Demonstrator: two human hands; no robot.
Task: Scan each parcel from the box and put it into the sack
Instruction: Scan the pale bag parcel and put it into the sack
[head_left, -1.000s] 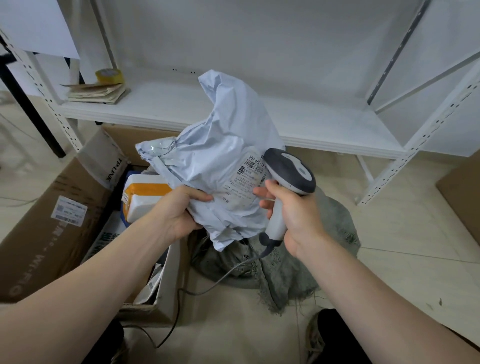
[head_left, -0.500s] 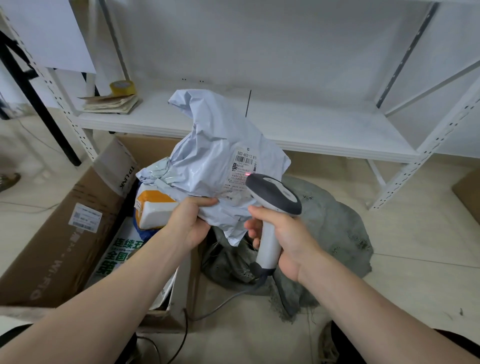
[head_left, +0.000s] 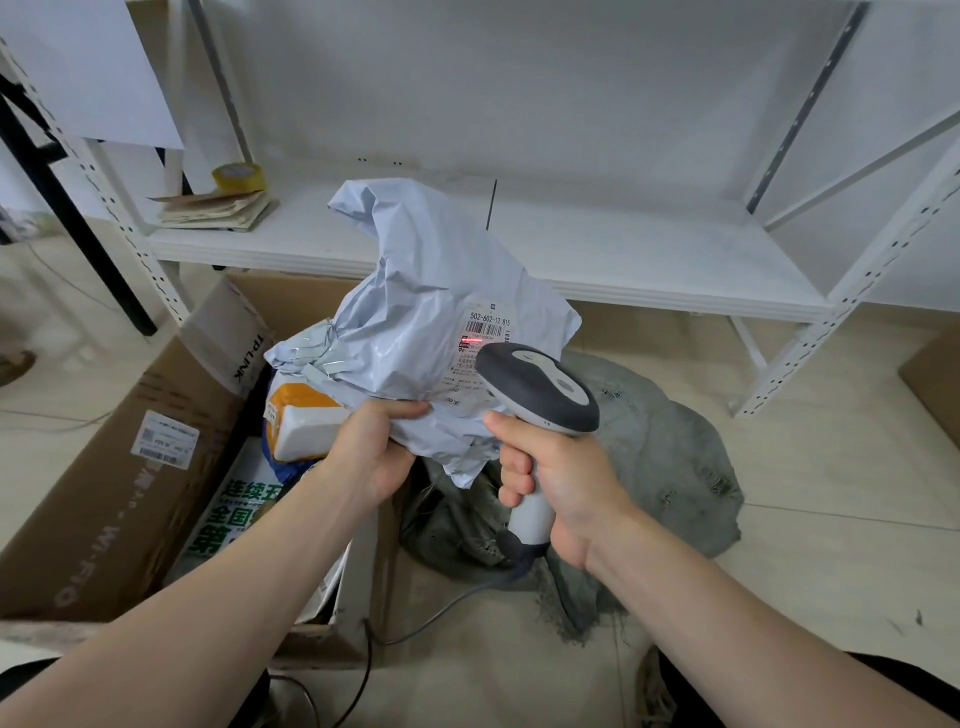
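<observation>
My left hand (head_left: 376, 449) grips the lower edge of a crumpled pale grey-blue poly mailer parcel (head_left: 415, 312), held upright above the sack. My right hand (head_left: 553, 462) is closed round the handle of a grey and white barcode scanner (head_left: 540, 387), whose head points at the parcel's white shipping label (head_left: 480, 345). A red scan line lies across the label just under its barcode. The grey woven sack (head_left: 670, 457) lies slumped on the floor beneath both hands. The open cardboard box (head_left: 104, 493) sits at left and holds an orange and white parcel (head_left: 306, 415) and green-printed packets.
A low white metal shelf (head_left: 623, 260) runs behind, with a tape roll (head_left: 238, 175) and stacked papers (head_left: 215, 208) at its left end. The scanner cable (head_left: 415, 618) trails over the tiled floor. Another cardboard piece (head_left: 935, 384) shows at the right edge.
The scanner has drawn back from the label and dropped lower, uncovering the barcode. The red scan line now falls on the label. My left hand still holds the parcel.
</observation>
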